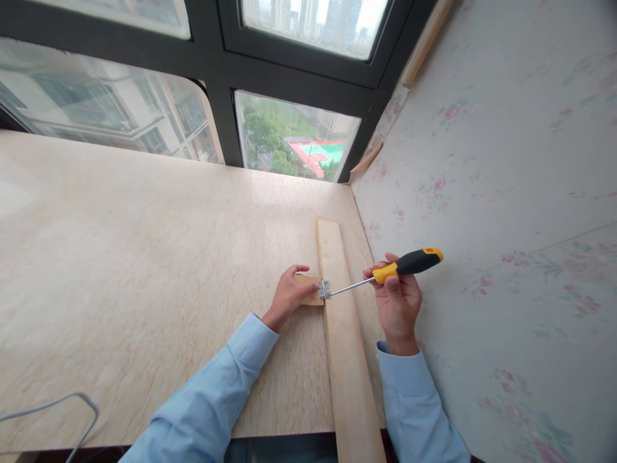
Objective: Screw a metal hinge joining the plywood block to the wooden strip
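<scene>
My right hand (pixel 396 302) grips a screwdriver (pixel 409 262) with a yellow and black handle. Its metal shaft slants down to the left, and the tip meets the right part of a small silver hinge (pixel 324 289). The hinge lies across the joint between a short wooden block (pixel 308 299) and a long wooden board (pixel 344 334). With the thumb near the hinge and the fingers around the block's far side, my left hand (pixel 292 292) holds the short block against the board's left edge. Whether screws sit in the hinge is too small to tell.
The board lies on a marble-patterned sill (pixel 144 270) and overhangs its front edge. A flowered papered wall (pixel 506 193) rises close on the right. Dark-framed windows (pixel 299 135) stand behind. A grey cable (pixel 72 395) curves at the lower left.
</scene>
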`<state>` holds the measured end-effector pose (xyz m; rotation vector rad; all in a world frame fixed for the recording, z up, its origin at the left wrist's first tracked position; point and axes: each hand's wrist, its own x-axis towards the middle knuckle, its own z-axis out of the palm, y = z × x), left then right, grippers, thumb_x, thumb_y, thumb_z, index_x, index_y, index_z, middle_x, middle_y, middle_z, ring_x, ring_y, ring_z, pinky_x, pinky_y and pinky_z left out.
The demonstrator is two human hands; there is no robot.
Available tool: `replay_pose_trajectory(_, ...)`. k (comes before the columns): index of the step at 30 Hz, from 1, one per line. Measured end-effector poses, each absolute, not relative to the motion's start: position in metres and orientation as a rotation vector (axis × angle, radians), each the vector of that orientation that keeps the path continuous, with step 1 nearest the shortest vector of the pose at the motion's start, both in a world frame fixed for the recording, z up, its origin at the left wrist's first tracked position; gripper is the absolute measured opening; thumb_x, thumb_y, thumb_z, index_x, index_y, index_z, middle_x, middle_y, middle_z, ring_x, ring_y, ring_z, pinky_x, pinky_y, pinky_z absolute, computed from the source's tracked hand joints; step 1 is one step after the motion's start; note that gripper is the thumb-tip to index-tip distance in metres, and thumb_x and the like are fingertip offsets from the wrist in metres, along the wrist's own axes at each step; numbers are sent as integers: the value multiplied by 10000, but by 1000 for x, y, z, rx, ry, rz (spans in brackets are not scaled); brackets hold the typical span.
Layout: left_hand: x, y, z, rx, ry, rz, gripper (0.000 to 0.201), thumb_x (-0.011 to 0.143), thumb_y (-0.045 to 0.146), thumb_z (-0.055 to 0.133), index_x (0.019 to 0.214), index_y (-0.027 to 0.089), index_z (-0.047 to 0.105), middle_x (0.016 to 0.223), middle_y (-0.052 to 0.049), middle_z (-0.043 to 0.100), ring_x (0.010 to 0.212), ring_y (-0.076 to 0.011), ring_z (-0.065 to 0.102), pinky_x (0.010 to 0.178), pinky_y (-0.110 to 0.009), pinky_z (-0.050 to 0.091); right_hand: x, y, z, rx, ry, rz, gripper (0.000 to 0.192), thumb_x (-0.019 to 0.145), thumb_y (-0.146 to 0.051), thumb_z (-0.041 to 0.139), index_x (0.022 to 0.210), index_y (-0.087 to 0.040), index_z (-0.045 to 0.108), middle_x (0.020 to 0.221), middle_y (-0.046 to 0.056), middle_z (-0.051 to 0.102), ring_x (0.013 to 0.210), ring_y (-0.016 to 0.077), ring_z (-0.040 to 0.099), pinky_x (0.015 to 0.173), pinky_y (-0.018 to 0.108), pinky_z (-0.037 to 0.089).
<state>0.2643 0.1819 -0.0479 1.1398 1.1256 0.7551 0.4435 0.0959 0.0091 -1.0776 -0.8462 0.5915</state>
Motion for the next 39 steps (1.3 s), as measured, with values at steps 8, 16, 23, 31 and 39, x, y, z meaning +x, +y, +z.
replay_pose_trajectory(8, 263, 182, -46, 1167, 1138, 734, 589, 573, 304, 827, 1097, 124, 628, 832, -52, 641, 710, -158, 585, 606, -244, 465, 435, 93, 4, -1031, -958, 520, 320, 870, -364, 687, 1161, -241, 637, 927, 34, 685, 840, 225, 702, 828, 480, 565)
replay_pose_trajectory(16, 264, 181, -45, 1156, 1127, 742, 593, 571, 294, 828, 1101, 120, 626, 837, -54, 641, 714, -158, 583, 620, -246, 467, 433, 95, -3, -1030, -993, 541, 273, 911, -297, 640, 1177, -232, 638, 968, 40, 701, 857, 214, 717, 835, 445, 579)
replay_pose_trajectory(23, 265, 181, -45, 1161, 1145, 749, 559, 578, 265, 821, 1084, 119, 634, 847, -59, 639, 726, -163, 595, 631, -251, 472, 434, 95, -3, -1039, -981, 540, 272, 885, -288, 679, 1147, -220, 649, 948, 35, 705, 843, 212, 724, 834, 449, 589)
replay_pose_trajectory(31, 265, 183, -52, 1163, 1134, 741, 577, 579, 271, 819, 1105, 129, 629, 838, -53, 654, 709, -160, 611, 620, -245, 470, 435, 95, -7, -1087, -981, 447, 363, 705, -400, 840, 961, -215, 661, 857, 23, 690, 745, 203, 693, 653, 372, 614)
replay_pose_trajectory(39, 265, 182, -48, 1160, 1134, 744, 566, 581, 262, 819, 1096, 121, 630, 822, -53, 652, 694, -152, 603, 617, -243, 473, 440, 94, -10, -1233, -1075, 258, 409, 757, -588, 728, 915, -212, 699, 798, 25, 704, 704, 199, 677, 627, 337, 584)
